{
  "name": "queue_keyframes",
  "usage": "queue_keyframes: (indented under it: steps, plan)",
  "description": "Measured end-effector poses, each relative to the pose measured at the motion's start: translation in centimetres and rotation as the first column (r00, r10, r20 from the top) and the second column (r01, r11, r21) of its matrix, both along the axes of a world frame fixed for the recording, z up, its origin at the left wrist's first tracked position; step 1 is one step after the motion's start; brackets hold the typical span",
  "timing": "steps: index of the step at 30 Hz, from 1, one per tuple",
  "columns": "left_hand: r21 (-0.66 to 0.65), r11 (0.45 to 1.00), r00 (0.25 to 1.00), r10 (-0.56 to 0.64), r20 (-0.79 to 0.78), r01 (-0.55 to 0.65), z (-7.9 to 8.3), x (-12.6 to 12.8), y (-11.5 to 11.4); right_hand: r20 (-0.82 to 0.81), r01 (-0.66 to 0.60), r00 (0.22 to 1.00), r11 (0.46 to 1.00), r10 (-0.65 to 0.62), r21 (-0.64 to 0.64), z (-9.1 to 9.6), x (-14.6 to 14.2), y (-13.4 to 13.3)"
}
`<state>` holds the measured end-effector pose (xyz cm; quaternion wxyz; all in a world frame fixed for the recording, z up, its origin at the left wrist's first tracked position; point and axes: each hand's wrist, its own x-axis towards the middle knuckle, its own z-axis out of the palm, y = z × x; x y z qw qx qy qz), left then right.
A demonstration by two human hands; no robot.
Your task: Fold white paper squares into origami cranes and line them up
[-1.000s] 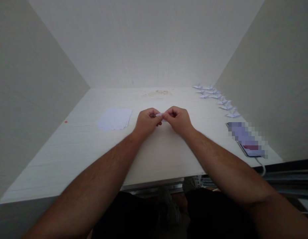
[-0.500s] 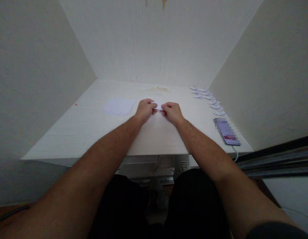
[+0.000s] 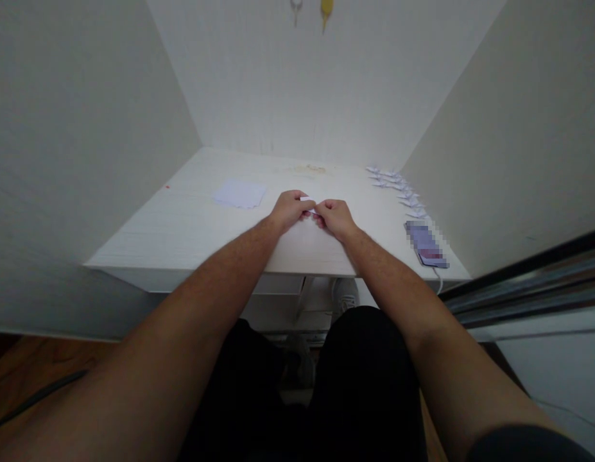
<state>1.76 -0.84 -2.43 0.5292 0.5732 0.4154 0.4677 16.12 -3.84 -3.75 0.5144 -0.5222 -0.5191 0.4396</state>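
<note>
Small paper piece (image 3: 307, 201) pinched over the desk (image 3: 181, 224)
It is clenched between the grip of left hand (image 3: 290, 210) and right hand (image 3: 334, 218).

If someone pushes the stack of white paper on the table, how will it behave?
The paper stack looks thin and loose, edges slightly uneven, so sheets would probably slide apart. It lies flat on the smooth table, so it likely slips easily. Lifted, it is probably light and floppy.
</note>
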Motion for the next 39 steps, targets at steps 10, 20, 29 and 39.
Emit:
queue_keyframes:
  steps: [10,20,29,39]
  plan:
    - [-0.028,0.986,0.985,0.160,-0.059,-0.162,0.5,0.6,-2.7,0.172,0.021,0.985,0.997,-0.034,0.079,-0.1,0.2,-1.7]
    - [-0.034,0.977,0.977,0.211,0.010,-0.211,0.6,1.1,-3.6,0.128,0.029,0.991,0.995,-0.042,0.099,0.2,0.1,-2.5]
    - [-0.008,0.984,0.984,0.176,0.006,-0.176,-0.3,0.8,-2.8,-0.011,0.071,0.997,0.997,-0.071,0.035,0.8,-0.6,-2.9]
    - [0.021,0.987,0.987,0.157,0.027,-0.158,-0.6,0.6,-2.8,-0.100,0.056,0.994,0.998,-0.054,0.019,0.4,-0.4,-2.6]
